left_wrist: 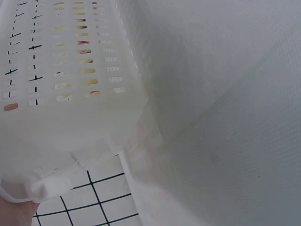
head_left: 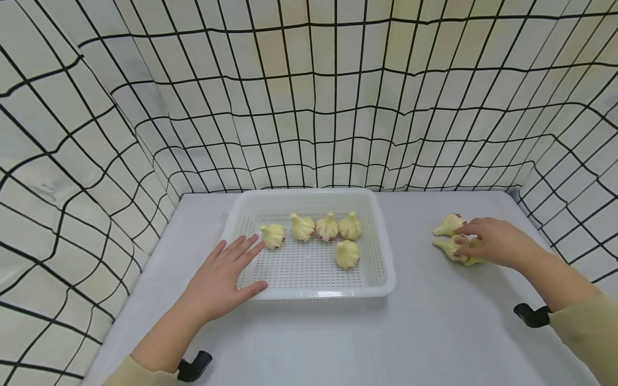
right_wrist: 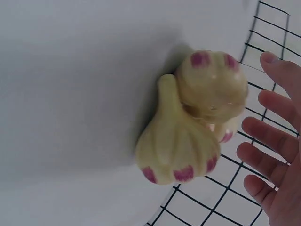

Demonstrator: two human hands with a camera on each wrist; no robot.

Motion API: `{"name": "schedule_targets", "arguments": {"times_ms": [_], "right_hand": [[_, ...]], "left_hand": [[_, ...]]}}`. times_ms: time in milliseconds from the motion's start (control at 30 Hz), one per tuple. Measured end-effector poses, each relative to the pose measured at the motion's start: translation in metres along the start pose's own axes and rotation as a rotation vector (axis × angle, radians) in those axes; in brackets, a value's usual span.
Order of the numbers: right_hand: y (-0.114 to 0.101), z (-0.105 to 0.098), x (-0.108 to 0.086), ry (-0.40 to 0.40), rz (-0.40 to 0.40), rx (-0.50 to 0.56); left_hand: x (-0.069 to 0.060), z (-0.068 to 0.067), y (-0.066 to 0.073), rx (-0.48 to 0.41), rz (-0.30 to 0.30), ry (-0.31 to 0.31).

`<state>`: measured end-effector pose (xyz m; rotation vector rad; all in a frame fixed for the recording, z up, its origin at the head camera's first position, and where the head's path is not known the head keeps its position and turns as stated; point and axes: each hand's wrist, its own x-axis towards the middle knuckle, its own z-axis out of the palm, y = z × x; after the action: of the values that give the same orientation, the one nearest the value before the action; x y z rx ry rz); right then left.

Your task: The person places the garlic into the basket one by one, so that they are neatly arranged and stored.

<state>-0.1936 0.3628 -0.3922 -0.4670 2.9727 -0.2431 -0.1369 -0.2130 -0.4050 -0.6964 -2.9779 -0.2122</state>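
In the head view, a white perforated plastic basket (head_left: pixel 309 289) holds several pale yellow garlic bulbs (head_left: pixel 347 254) with purple marks. My left hand (head_left: pixel 217 284) lies with fingers spread over the basket's left rim. In the left wrist view the basket's slotted side (left_wrist: pixel 94 113) fills the upper left, and part of the hand (left_wrist: pixel 16 214) shows by the rim. To the right, my right hand (head_left: pixel 494 244) hovers at a cluster of three garlic bulbs (head_left: pixel 451 246). The right wrist view shows its fingers spread and apart from the bulbs (right_wrist: pixel 178 141).
A white table (head_left: pixel 309 343) bears the basket and the loose garlic. Black netting (head_left: pixel 314 107) over white walls encloses the back and both sides, close to the table's right edge. A black wrist mount (head_left: pixel 531 315) sticks out by each sleeve.
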Motion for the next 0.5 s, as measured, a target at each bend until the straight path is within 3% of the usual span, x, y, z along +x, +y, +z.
{"name": "schedule_targets", "arguments": {"times_ms": [167,500], "right_hand": [[0.0,0.008,0.004,0.014,-0.042,-0.145],[-0.003,0.015,0.01,0.01,-0.094,-0.289]], "left_hand": [[0.0,0.0,0.0,0.001,0.0,0.0],[0.0,-0.001,0.0,0.004,0.004,0.004]]}}
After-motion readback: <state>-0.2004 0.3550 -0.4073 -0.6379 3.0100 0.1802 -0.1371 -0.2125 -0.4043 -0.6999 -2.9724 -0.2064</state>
